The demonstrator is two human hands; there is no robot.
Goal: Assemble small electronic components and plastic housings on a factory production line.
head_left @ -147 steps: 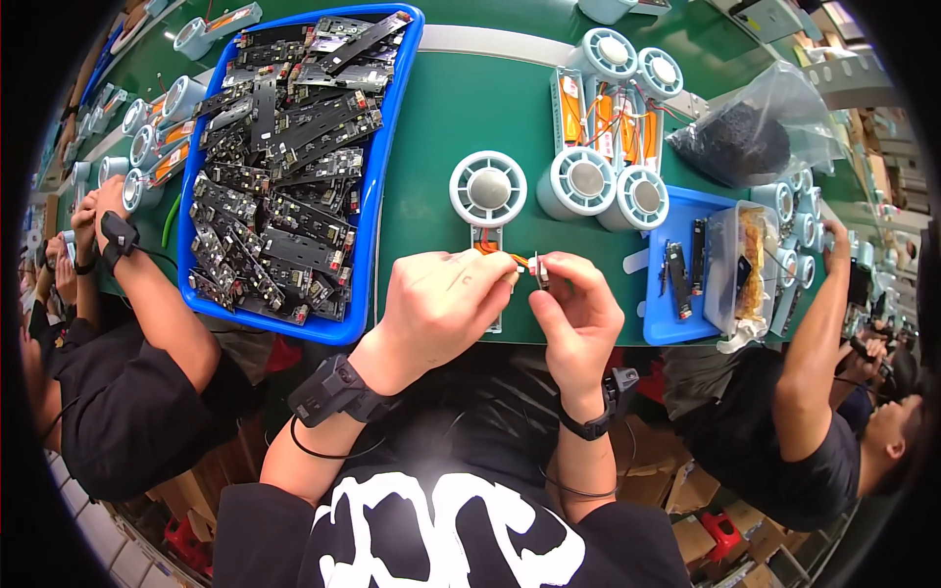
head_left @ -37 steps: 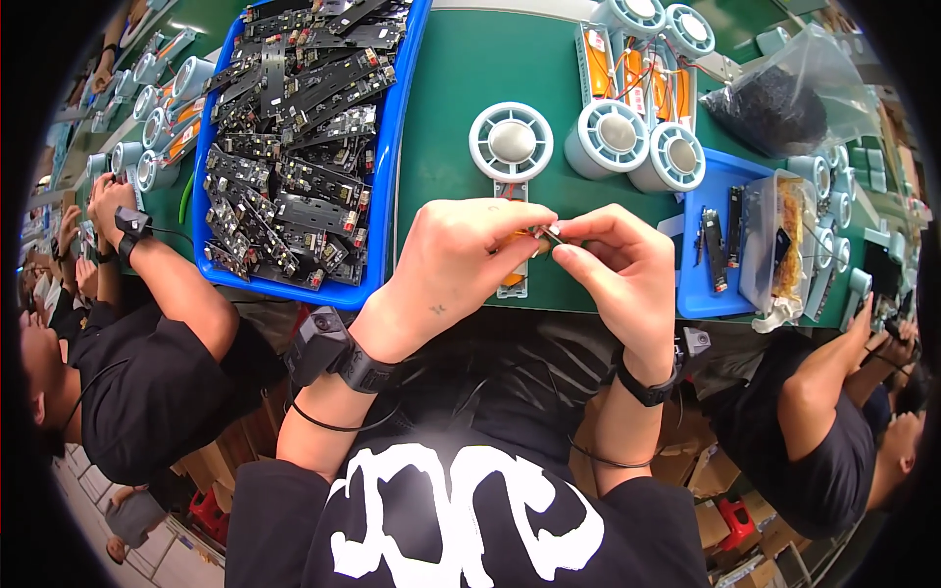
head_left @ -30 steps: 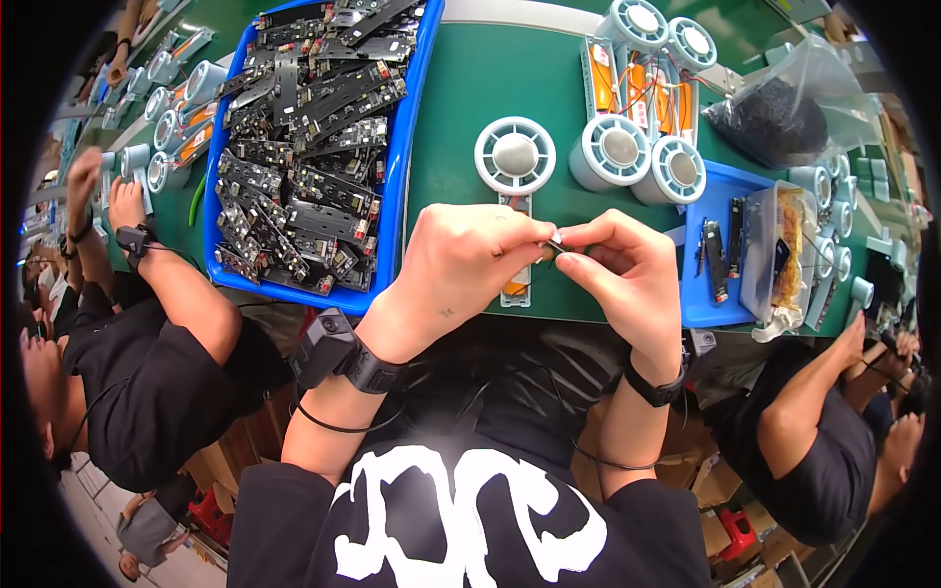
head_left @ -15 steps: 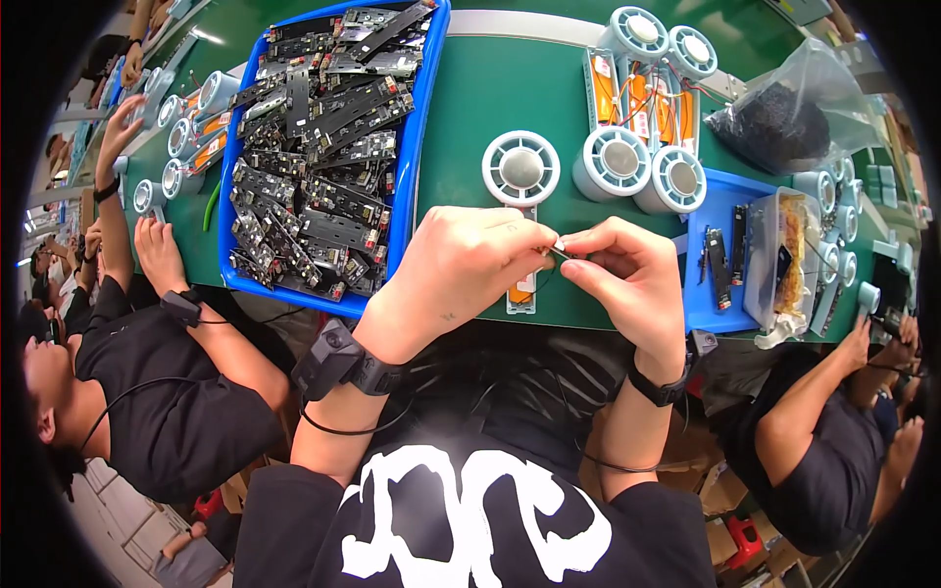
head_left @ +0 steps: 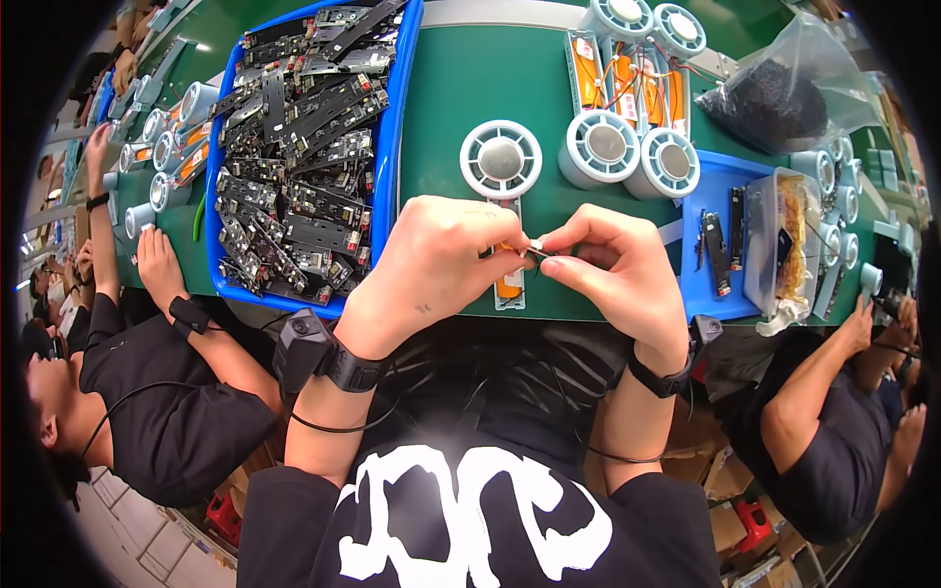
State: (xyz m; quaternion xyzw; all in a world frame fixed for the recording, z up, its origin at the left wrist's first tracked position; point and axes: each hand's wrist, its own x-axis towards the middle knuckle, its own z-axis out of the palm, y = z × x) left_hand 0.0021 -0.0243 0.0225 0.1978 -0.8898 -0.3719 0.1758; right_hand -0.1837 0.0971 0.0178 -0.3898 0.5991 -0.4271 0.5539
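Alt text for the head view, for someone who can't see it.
Left hand and right hand pinch tiny, unidentifiable parts above a light-blue round-headed device; on the green table, a blue tray of circuit boards lies left, similar devices right.

Black T-shirt [head_left: 480, 416]: large white printed characters [head_left: 365, 561] across chest. Orange battery packs [head_left: 587, 78], upper right of surface [head_left: 436, 127]: white labels [head_left: 625, 108] with reddish print, too small to read. Left hand [head_left: 441, 245]: small dark marks [head_left: 423, 308] near wrist, illegible.
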